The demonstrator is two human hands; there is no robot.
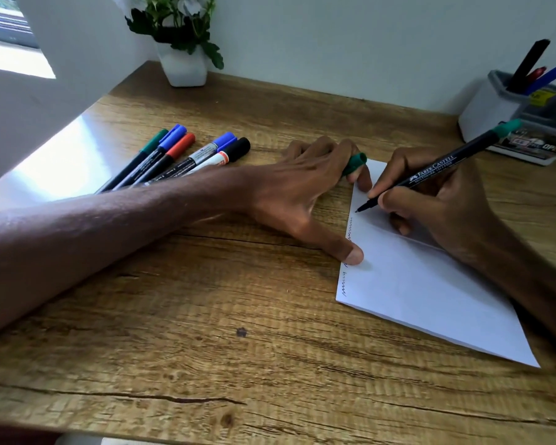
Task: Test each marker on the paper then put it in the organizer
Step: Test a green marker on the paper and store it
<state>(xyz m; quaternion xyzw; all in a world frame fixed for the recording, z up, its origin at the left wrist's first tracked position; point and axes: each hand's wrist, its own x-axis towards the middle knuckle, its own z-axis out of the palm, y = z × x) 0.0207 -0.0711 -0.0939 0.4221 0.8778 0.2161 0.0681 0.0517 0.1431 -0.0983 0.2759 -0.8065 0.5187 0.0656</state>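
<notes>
The paper (pixel 430 293) lies by the table's (pixel 206 332) right edge. The left hand (pixel 299 194) presses its left edge with the thumb, fingers pinching a green cap (pixel 355 163). The right hand (pixel 437 207) grips the marker (pixel 430 170), tip on paper. The left forearm hides the spare markers' (pixel 174 155) ends. The organizer (pixel 495 107), far right corner, is cut off.

Paper (pixel 430 300): white, left edge was scribbled.
Green marker (pixel 430 170): uncapped, tip at paper.
Organizer (pixel 488 114): held three markers (pixel 527 65).
</notes>
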